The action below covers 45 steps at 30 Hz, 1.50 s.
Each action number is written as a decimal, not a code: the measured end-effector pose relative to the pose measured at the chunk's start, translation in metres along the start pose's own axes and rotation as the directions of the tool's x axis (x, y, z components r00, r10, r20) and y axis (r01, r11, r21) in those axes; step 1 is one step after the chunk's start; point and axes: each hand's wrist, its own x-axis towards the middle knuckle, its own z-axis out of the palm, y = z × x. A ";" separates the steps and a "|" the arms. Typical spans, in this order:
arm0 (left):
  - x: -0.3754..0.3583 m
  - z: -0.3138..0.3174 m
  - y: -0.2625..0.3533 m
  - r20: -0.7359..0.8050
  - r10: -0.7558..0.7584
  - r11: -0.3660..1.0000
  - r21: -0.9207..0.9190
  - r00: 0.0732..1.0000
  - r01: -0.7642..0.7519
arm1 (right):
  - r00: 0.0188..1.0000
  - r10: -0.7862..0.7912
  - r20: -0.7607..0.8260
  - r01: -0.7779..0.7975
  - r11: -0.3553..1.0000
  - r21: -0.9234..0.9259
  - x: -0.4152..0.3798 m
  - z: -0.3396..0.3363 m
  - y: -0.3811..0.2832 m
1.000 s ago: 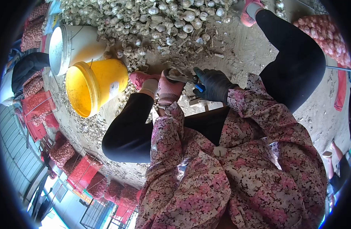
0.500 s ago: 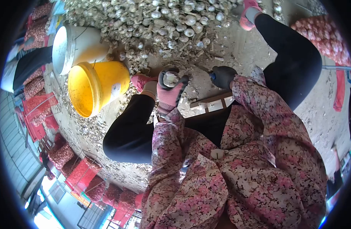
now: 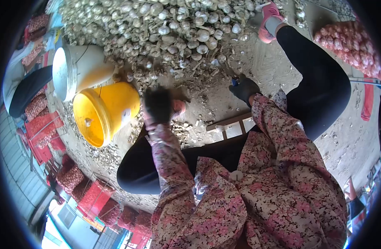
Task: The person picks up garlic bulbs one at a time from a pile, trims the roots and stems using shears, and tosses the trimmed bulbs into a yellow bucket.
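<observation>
Left hand, dark glove, motion-blurred, near the yellow plastic bucket; finger state and contents: cannot tell. Right hand, dark glove, closed around a blue-handled tool, well apart from the left. Bucket is tilted, opening visible; 1 pale round garlic bulb shows inside its mouth, unclear whether resting or falling. Bulb looks light and firm, dry papery skin probably slippery and flaky, may bruise if dropped hard; best held around its widest part. White plastic bucket just beside the yellow bucket. Farther out, loose garlic pile on the dirt-strewn floor, red net sack of bulbs on the right.
</observation>
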 end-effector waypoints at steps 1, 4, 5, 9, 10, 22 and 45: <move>0.021 -0.009 0.027 -0.052 0.039 0.853 -0.518 0.998 -0.060 | 1.000 0.019 0.004 -0.019 1.000 0.005 0.004 0.002 0.000; 0.085 -0.089 0.064 0.572 0.239 -0.802 -0.339 0.785 0.492 | 0.998 0.040 -0.045 -0.026 0.962 0.273 0.024 0.007 -0.001; 0.106 -0.095 0.094 0.658 0.482 -0.876 0.334 0.579 0.349 | 0.998 0.064 -0.003 -0.056 0.900 0.433 0.036 0.023 0.004; 0.176 -0.105 0.163 0.691 0.268 -0.627 -0.404 0.672 0.666 | 0.987 0.073 -0.141 0.064 0.629 0.775 0.034 0.033 0.001; 0.191 -0.112 0.172 0.771 0.276 -0.374 -0.464 0.574 0.803 | 0.981 0.072 -0.180 0.086 0.670 0.737 0.038 0.041 0.008; 0.144 -0.065 0.159 0.649 0.325 -0.926 0.071 0.688 0.371 | 0.975 -0.170 -0.142 0.210 0.913 0.349 0.001 -0.006 -0.002; 0.040 -0.126 0.050 0.628 0.163 -0.887 0.430 0.761 -0.166 | 0.871 -0.476 0.122 0.358 0.786 0.505 -0.086 0.007 -0.050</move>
